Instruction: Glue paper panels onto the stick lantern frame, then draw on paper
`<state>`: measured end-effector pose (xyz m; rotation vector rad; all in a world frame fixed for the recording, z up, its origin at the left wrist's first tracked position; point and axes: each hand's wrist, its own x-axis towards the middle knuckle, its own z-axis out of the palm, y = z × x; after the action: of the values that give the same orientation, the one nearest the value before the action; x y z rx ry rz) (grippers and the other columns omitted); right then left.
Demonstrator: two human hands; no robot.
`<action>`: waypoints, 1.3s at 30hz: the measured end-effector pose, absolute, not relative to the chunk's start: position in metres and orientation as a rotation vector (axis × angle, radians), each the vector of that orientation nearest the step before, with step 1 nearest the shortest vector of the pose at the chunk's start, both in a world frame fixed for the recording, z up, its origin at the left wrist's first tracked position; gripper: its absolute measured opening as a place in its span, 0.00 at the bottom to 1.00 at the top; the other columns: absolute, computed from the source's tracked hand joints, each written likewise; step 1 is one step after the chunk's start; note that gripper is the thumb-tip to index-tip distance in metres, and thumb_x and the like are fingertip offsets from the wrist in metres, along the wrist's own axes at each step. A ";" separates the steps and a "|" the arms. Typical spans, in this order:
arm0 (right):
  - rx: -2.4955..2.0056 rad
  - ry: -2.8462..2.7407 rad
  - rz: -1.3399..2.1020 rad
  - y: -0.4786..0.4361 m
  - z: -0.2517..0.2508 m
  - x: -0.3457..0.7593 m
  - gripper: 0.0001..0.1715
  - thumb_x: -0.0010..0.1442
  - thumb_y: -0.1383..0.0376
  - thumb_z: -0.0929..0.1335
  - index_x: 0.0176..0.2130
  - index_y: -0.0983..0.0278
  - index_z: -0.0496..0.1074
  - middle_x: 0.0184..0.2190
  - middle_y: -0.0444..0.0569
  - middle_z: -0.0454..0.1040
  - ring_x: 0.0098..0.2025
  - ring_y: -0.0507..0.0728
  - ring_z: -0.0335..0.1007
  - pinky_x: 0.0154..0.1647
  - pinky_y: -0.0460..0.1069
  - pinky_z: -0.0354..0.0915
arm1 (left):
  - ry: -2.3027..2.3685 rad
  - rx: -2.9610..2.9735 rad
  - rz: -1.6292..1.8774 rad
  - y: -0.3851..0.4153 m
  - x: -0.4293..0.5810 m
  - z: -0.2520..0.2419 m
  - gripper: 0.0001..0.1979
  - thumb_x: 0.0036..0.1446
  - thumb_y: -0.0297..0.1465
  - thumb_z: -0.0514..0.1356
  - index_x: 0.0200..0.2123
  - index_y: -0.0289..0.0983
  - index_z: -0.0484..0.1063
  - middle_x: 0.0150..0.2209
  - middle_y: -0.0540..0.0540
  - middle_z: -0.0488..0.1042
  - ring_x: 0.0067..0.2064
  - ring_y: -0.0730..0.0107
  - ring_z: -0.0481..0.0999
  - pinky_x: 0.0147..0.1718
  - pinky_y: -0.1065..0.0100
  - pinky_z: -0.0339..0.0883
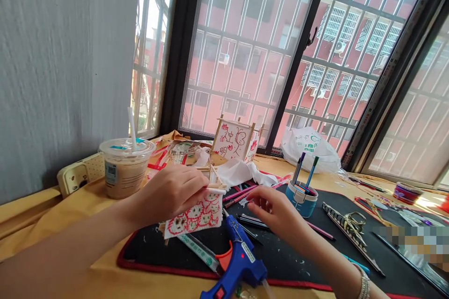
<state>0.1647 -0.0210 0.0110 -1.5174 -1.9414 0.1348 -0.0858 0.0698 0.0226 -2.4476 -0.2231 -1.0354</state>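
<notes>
doodled frame gripped in left hand, hanging just below fingers, knuckles up, right hand kinda half-curled, loose, near glue gun

Left hand back-up, fingers closed; right hand apart, fingers loosely curled.
</notes>
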 end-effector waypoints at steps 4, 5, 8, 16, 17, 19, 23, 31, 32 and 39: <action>-1.370 -1.842 0.060 -0.012 0.011 0.146 0.08 0.56 0.63 0.67 0.36 0.64 0.72 0.28 0.46 0.72 0.28 0.51 0.64 0.29 0.46 0.62 | -0.246 -2.433 -1.034 0.069 -0.086 0.023 0.06 0.62 0.27 0.50 0.33 0.36 0.65 0.29 0.49 0.73 0.31 0.72 0.70 0.31 0.70 0.62; -1.359 -1.847 0.012 -0.011 0.011 0.140 0.07 0.54 0.63 0.69 0.35 0.64 0.72 0.28 0.46 0.72 0.28 0.51 0.64 0.29 0.47 0.62 | -0.243 -2.424 -1.040 0.070 -0.085 0.023 0.06 0.62 0.27 0.51 0.33 0.36 0.65 0.29 0.49 0.73 0.31 0.72 0.70 0.31 0.70 0.62; -1.353 -1.825 -0.117 -0.007 0.011 0.123 0.09 0.52 0.63 0.71 0.34 0.63 0.71 0.29 0.45 0.73 0.29 0.51 0.65 0.31 0.47 0.62 | -0.223 -2.398 -1.055 0.070 -0.085 0.022 0.04 0.61 0.27 0.52 0.33 0.36 0.65 0.29 0.49 0.73 0.30 0.72 0.70 0.31 0.70 0.62; -1.397 -1.766 0.005 0.005 0.016 0.110 0.10 0.52 0.60 0.71 0.33 0.63 0.73 0.27 0.44 0.75 0.26 0.51 0.66 0.27 0.47 0.61 | -0.221 -2.376 -1.043 0.067 -0.084 0.025 0.05 0.61 0.27 0.52 0.32 0.36 0.65 0.27 0.49 0.73 0.29 0.71 0.71 0.30 0.70 0.62; -1.386 -1.775 0.013 0.005 0.016 0.111 0.09 0.53 0.60 0.71 0.33 0.63 0.73 0.27 0.44 0.75 0.26 0.51 0.66 0.28 0.47 0.61 | -0.223 -2.383 -1.044 0.066 -0.084 0.026 0.06 0.61 0.27 0.52 0.32 0.35 0.65 0.27 0.49 0.73 0.29 0.71 0.70 0.30 0.70 0.62; -1.356 -1.796 0.029 0.004 0.016 0.111 0.07 0.55 0.61 0.69 0.32 0.63 0.73 0.26 0.44 0.75 0.27 0.51 0.67 0.29 0.47 0.62 | -0.224 -2.394 -1.056 0.063 -0.082 0.027 0.06 0.61 0.27 0.52 0.31 0.35 0.66 0.26 0.49 0.73 0.29 0.71 0.70 0.29 0.70 0.62; -1.352 -1.814 0.024 0.003 0.014 0.111 0.06 0.57 0.64 0.68 0.31 0.64 0.73 0.28 0.45 0.75 0.30 0.53 0.69 0.32 0.48 0.63 | -0.256 -2.440 -1.077 0.060 -0.081 0.027 0.06 0.61 0.28 0.53 0.32 0.35 0.67 0.26 0.49 0.74 0.28 0.72 0.70 0.29 0.71 0.61; -1.304 -1.846 -0.105 0.005 0.007 0.119 0.05 0.58 0.66 0.66 0.30 0.64 0.70 0.28 0.46 0.73 0.32 0.53 0.68 0.34 0.48 0.62 | -0.377 -2.639 -1.097 0.072 -0.092 0.035 0.10 0.60 0.32 0.52 0.34 0.35 0.71 0.29 0.46 0.73 0.34 0.67 0.70 0.34 0.66 0.64; -1.307 -1.847 -0.128 0.005 0.006 0.120 0.05 0.58 0.66 0.66 0.30 0.64 0.69 0.28 0.46 0.73 0.32 0.54 0.68 0.34 0.48 0.62 | -0.374 -2.672 -1.086 0.073 -0.093 0.037 0.10 0.59 0.32 0.52 0.32 0.35 0.71 0.29 0.45 0.73 0.35 0.67 0.70 0.35 0.65 0.64; -1.281 -1.889 -0.195 0.005 0.006 0.125 0.04 0.59 0.67 0.66 0.31 0.64 0.69 0.28 0.46 0.72 0.32 0.54 0.67 0.34 0.48 0.61 | -0.354 -2.835 -0.959 0.077 -0.093 0.044 0.12 0.60 0.30 0.52 0.27 0.35 0.71 0.28 0.46 0.72 0.36 0.67 0.68 0.37 0.64 0.63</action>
<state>0.1252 0.0051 0.0060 -1.2811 -1.8890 -0.1950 -0.0935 0.0774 0.0439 -2.8351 -0.3541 -0.9595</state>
